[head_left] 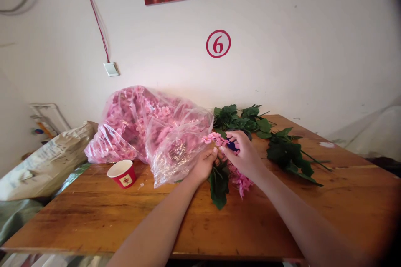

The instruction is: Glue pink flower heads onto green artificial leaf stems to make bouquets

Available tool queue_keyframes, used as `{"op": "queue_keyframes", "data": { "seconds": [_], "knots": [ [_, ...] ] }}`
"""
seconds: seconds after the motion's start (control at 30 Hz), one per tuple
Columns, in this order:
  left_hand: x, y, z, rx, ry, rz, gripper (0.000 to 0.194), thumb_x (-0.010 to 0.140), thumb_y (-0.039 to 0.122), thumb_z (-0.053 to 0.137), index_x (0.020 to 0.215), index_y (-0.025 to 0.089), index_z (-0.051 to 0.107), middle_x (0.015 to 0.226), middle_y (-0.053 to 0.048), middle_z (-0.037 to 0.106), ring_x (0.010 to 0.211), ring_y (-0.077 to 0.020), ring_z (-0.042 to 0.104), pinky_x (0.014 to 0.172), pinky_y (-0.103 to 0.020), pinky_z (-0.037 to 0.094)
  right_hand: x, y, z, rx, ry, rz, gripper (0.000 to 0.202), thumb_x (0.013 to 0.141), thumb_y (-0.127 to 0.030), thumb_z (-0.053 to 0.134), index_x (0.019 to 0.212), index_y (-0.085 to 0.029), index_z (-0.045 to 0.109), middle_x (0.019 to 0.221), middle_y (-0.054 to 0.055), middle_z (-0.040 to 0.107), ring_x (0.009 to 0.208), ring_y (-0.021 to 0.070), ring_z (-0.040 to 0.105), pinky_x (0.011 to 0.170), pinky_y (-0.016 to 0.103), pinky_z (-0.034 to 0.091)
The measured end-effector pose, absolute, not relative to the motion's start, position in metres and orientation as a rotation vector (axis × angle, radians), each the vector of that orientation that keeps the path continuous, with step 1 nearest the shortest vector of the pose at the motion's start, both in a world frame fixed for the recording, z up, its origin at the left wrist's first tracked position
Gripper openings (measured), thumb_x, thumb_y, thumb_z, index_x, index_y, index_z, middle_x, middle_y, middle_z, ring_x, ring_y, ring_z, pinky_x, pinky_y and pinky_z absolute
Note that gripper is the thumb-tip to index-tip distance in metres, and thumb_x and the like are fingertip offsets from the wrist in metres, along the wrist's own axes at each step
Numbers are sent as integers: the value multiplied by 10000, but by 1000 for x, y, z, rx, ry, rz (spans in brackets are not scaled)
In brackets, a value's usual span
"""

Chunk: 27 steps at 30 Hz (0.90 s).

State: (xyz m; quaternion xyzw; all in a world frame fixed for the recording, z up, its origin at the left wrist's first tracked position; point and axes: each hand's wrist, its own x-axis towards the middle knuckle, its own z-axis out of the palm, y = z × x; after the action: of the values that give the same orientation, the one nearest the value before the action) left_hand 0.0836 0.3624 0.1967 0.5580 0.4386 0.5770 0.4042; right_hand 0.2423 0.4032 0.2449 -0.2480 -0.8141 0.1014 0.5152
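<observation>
Pink artificial flowers [215, 137] show between my two hands, above the wooden table [125, 221]. My left hand [206, 162] is closed at the base of the flowers, its thumb pointing up; a dark green leaf [219, 185] hangs just below it. My right hand [242, 152] has its fingers curled and pinched at the right end of the flowers. More pink blossoms [242, 181] hang beneath my right hand. A dark blue object [232, 146] shows partly behind my right fingers. The stem inside my grip is hidden.
A clear plastic bag [175, 150] of pink flowers fills the table's back left. In front of it stands a red paper cup [122, 174]. Green leaf stems [233, 119] lie at the back, and others [288, 154] to the right. White sacks [46, 162] are left of the table.
</observation>
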Motion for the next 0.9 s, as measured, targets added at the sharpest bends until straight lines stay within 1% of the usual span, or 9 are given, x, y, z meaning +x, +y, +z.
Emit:
{"op": "queue_keyframes", "data": {
  "seconds": [0.07, 0.13, 0.2, 0.43, 0.53, 0.67, 0.77, 0.83, 0.9],
  "knots": [
    [84, 362, 196, 1444, 1105, 1493, 514, 881, 594, 429, 686, 133, 547, 577, 9, 493, 536, -96, 414, 553, -240, 314, 240, 400, 244, -684, -1969, 278, 346, 851, -364, 574, 1163, -216, 554, 1116, 105, 585, 1008, 245, 575, 899, 414, 473],
    [84, 361, 195, 1473, 1113, 1495, 517, 896, 591, 399, 655, 144, 499, 576, 12, 478, 532, -93, 398, 550, -241, 311, 238, 401, 242, -759, -2045, 276, 302, 866, -444, 541, 1041, -209, 615, 1036, 97, 613, 1006, 260, 572, 897, 414, 454],
    [84, 360, 196, 1479, 1114, 1513, 509, 905, 589, 380, 662, 152, 474, 576, 17, 467, 528, -92, 387, 548, -241, 310, 238, 403, 240, -839, -2096, 276, 330, 865, -500, 518, 930, -204, 648, 959, 90, 632, 980, 268, 578, 879, 408, 444],
    [88, 357, 198, 1472, 1106, 1560, 498, 884, 622, 392, 683, 169, 444, 590, 24, 457, 543, -99, 396, 564, -245, 335, 237, 411, 236, -1001, -2058, 416, 461, 836, -611, 489, 964, -206, 669, 976, 88, 673, 962, 256, 604, 804, 338, 434],
    [88, 356, 197, 1502, 1079, 1540, 499, 888, 609, 397, 671, 164, 458, 596, 13, 471, 560, -105, 418, 580, -250, 344, 238, 410, 237, -1125, -2117, 381, 499, 842, -647, 440, 806, -209, 676, 831, 81, 682, 853, 257, 620, 724, 323, 411],
    [89, 356, 198, 1502, 1019, 1565, 479, 891, 571, 431, 649, 159, 459, 581, 14, 464, 555, -103, 406, 568, -249, 330, 242, 407, 243, -1122, -2265, 330, 547, 876, -615, 401, 572, -209, 605, 577, 48, 606, 738, 238, 606, 689, 312, 383],
    [91, 354, 202, 1491, 995, 1573, 465, 870, 560, 475, 631, 161, 461, 570, 18, 449, 550, -104, 389, 560, -251, 336, 241, 402, 247, -859, -2340, 411, 475, 893, -551, 434, 621, -207, 614, 646, 35, 633, 750, 218, 595, 721, 316, 408],
    [92, 352, 205, 1519, 1013, 1571, 445, 851, 553, 507, 638, 163, 491, 583, 9, 468, 573, -118, 409, 587, -266, 374, 237, 398, 247, -652, -2324, 505, 357, 877, -510, 498, 753, -210, 646, 798, 38, 673, 798, 212, 599, 750, 326, 437],
    [92, 351, 207, 1598, 1044, 1588, 404, 825, 534, 552, 669, 162, 546, 643, -18, 533, 639, -147, 463, 673, -305, 427, 231, 393, 244, -546, -2251, 583, 273, 840, -472, 574, 896, -216, 654, 923, 49, 682, 846, 220, 609, 763, 341, 465]
  ]
}}
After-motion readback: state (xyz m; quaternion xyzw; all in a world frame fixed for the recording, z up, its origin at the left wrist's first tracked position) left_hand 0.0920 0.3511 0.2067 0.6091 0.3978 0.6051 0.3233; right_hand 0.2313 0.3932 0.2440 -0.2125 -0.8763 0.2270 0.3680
